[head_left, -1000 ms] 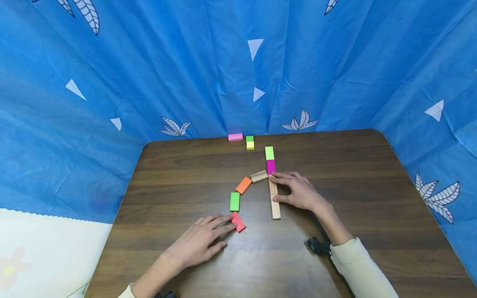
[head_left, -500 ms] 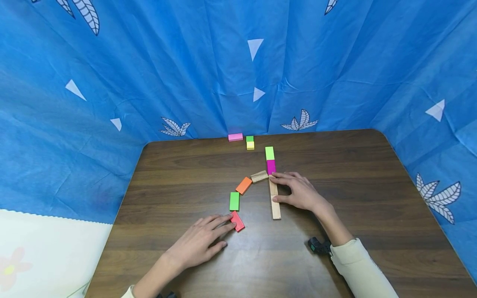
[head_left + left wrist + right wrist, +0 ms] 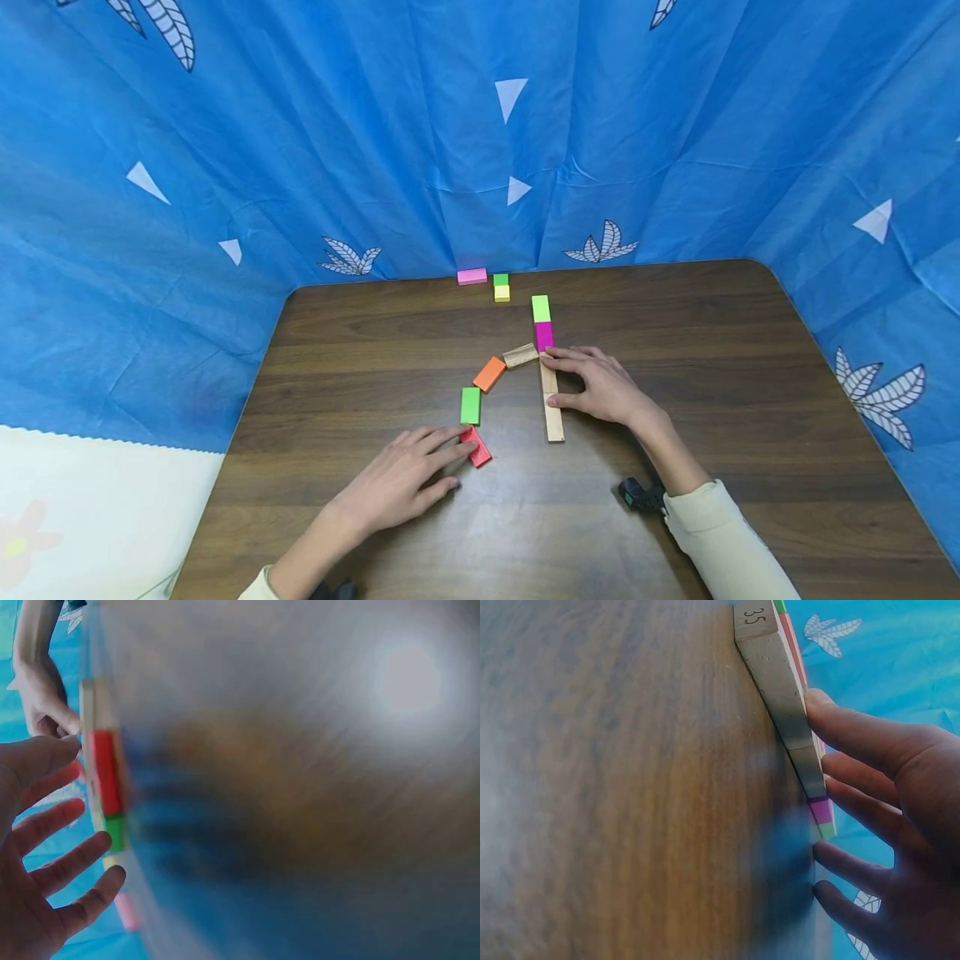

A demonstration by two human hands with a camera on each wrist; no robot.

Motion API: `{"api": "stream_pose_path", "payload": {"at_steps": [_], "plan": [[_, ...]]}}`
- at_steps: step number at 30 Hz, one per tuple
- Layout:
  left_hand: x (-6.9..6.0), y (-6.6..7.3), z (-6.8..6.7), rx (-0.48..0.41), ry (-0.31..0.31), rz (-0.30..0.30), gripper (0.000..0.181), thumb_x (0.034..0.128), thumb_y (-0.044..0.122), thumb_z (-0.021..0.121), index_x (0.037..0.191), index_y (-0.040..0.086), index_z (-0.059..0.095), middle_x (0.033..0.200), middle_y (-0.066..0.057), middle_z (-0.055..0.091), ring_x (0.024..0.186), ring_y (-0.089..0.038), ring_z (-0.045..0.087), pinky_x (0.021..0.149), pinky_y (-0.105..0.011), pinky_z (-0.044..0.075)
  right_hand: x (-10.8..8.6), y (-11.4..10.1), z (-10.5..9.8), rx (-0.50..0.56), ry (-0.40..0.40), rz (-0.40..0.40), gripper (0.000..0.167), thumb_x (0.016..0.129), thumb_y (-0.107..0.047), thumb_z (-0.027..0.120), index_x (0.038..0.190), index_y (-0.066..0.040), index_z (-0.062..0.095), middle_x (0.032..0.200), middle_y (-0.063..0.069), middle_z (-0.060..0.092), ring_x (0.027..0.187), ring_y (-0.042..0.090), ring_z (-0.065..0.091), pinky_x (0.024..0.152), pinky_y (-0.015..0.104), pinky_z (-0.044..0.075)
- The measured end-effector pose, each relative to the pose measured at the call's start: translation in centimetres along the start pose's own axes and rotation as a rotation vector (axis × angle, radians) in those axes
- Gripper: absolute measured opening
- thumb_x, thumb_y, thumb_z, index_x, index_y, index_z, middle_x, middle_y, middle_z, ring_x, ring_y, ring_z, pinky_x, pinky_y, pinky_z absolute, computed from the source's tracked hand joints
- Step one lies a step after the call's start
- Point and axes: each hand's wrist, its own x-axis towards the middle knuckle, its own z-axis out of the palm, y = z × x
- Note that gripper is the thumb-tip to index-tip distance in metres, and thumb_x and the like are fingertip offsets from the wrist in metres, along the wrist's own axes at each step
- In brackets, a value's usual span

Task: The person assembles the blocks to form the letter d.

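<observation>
On the table lies a straight line of blocks: light green (image 3: 541,308), magenta (image 3: 543,336) and two plain wooden ones (image 3: 554,423). From its middle a curve bends left and toward the front: a wooden block (image 3: 520,356), an orange one (image 3: 490,374), a green one (image 3: 470,406) and a red one (image 3: 477,450). My left hand (image 3: 401,483) touches the red block with extended fingertips, its thumb apart. With fingers spread, my right hand (image 3: 603,387) rests its fingertips and thumb on the plain wooden blocks; the right wrist view shows its thumb against the wooden block (image 3: 776,682).
Near the table's back edge lie a pink block (image 3: 472,277), a green block (image 3: 501,279) and a yellow block (image 3: 502,293). A blue patterned curtain (image 3: 420,150) hangs behind and beside the brown table (image 3: 712,358). White cloth (image 3: 82,500) shows at the left.
The left fingers have shifted slightly on the red block, and the thumb lies a little farther right. My right hand has stayed in place on the wooden blocks.
</observation>
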Motion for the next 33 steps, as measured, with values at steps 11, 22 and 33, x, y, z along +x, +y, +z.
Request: {"api": "stream_pose_path", "payload": {"at_steps": [11,22,33], "plan": [[9.9,-7.1,-3.7,-0.168,0.115,-0.116,0.057,0.1041,0.034,0.072,0.158,0.026,0.055,0.163,-0.002,0.052,0.149,-0.029,0.051,0.117,-0.060,0.049,0.0,0.1,-0.2,-0.002,0.005,-0.001,0.075,0.093,-0.048,0.083,0.159,-0.029,0.054,0.172,0.000,0.045,0.157,0.044,0.039,0.119,0.085,0.024],[21.2,-14.3,-4.2,-0.219,0.123,-0.235,0.057,0.1073,0.028,0.064,0.159,0.009,0.050,0.164,-0.016,0.048,0.151,-0.038,0.044,0.128,-0.054,0.036,0.0,-0.5,-0.2,0.019,-0.002,-0.014,0.074,0.093,-0.045,0.084,0.159,-0.027,0.055,0.172,0.001,0.046,0.157,0.046,0.038,0.119,0.085,0.024],[26.1,-15.7,-3.3,-0.117,0.043,-0.410,0.047,0.1093,0.024,0.060,0.154,0.011,0.055,0.155,-0.015,0.052,0.142,-0.038,0.048,0.122,-0.057,0.040,-0.1,-0.6,-0.3,0.024,-0.007,0.001,0.075,0.093,-0.045,0.083,0.159,-0.027,0.054,0.172,0.002,0.045,0.158,0.045,0.037,0.120,0.085,0.022]]}}
